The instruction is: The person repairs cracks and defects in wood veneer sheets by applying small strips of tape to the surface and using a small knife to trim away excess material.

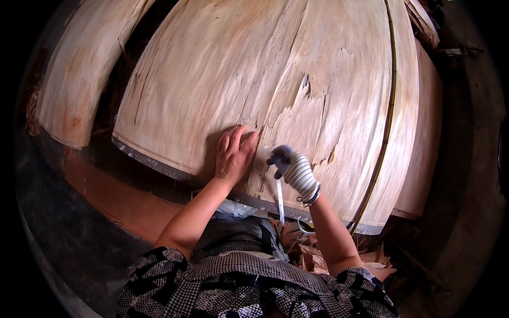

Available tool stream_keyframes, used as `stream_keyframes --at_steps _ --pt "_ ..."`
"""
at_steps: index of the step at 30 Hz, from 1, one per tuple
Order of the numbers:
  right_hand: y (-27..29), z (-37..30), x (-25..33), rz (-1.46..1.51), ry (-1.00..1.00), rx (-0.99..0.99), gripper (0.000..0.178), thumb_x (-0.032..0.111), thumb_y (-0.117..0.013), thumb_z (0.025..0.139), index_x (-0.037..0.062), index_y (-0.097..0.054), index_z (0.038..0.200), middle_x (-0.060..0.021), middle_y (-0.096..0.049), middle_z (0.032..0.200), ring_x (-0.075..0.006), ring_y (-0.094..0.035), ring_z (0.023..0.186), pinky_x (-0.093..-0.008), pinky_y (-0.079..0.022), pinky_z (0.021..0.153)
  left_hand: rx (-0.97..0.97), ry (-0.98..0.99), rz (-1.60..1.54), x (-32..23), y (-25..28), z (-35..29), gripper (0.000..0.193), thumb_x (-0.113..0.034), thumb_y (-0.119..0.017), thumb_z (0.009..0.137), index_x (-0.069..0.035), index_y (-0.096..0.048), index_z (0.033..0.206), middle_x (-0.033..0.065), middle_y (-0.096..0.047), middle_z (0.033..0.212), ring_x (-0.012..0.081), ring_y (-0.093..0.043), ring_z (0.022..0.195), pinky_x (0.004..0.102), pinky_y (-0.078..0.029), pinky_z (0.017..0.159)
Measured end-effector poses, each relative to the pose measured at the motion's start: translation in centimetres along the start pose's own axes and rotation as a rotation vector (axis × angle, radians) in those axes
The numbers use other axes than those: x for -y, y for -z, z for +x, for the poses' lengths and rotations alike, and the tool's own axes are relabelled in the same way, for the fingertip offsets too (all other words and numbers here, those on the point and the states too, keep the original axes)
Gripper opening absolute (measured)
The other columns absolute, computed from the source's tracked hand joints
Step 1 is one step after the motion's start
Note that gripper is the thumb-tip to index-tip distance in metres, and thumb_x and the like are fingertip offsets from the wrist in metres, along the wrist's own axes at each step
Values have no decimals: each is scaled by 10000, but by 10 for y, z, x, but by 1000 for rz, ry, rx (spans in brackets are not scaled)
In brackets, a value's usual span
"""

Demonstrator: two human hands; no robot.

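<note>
A large pale wood veneer sheet (201, 79) lies in front of me, with cracks, torn patches and a hole in its surface. My left hand (235, 153) is bare and rests on the sheet near its front edge, palm down with the fingers extended. To its right, my right hand (291, 168) wears a striped, grey-fingered glove and is closed just above the veneer. From its fingers a narrow white tape strip (280, 204) hangs over the front edge. The lower end of the strip is near a dark-rimmed round object (306, 227) by my waist, partly hidden.
A long thin dark strip (391, 95) runs lengthwise across the right part of the veneer. Another curved veneer piece (79, 79) lies at the left, past a dark gap. Broken veneer scraps (314, 257) are heaped below the front edge. A reddish-brown board (122, 199) lies lower left.
</note>
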State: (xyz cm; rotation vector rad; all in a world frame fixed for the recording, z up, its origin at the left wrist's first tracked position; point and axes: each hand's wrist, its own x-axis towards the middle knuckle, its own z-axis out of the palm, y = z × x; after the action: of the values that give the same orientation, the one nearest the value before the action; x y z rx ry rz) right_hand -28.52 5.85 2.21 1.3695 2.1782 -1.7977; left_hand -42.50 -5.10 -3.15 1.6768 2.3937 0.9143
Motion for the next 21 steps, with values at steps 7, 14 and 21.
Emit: stream_keyframes --at_steps 7,14,21 --pt "17 29 29 208 -225 -14 158 167 -568 839 21 -559 899 -69 -636 664 -96 -520 400 -215 -324 320 4 -79 58 -2 -5 0 357 -122 -573 758 -151 -560 1113 85 -447 1209 258 -423 1118 410 -314 959" --pt "2 68 44 254 -193 -89 168 163 -603 819 5 -552 843 -82 -607 601 -130 -530 399 -243 -335 323 46 38 -2 0 3 2 522 -152 -602 709 -106 -467 1211 103 -395 1274 290 -353 1195 441 -249 1007" --pt "-14 96 0 -17 -145 -73 206 182 -646 766 -19 -614 793 -109 -619 616 -185 -594 503 -313 -466 460 133 87 42 -1 9 16 693 -159 -574 691 -64 -311 1325 88 -273 1392 260 -231 1301 470 -153 1059"
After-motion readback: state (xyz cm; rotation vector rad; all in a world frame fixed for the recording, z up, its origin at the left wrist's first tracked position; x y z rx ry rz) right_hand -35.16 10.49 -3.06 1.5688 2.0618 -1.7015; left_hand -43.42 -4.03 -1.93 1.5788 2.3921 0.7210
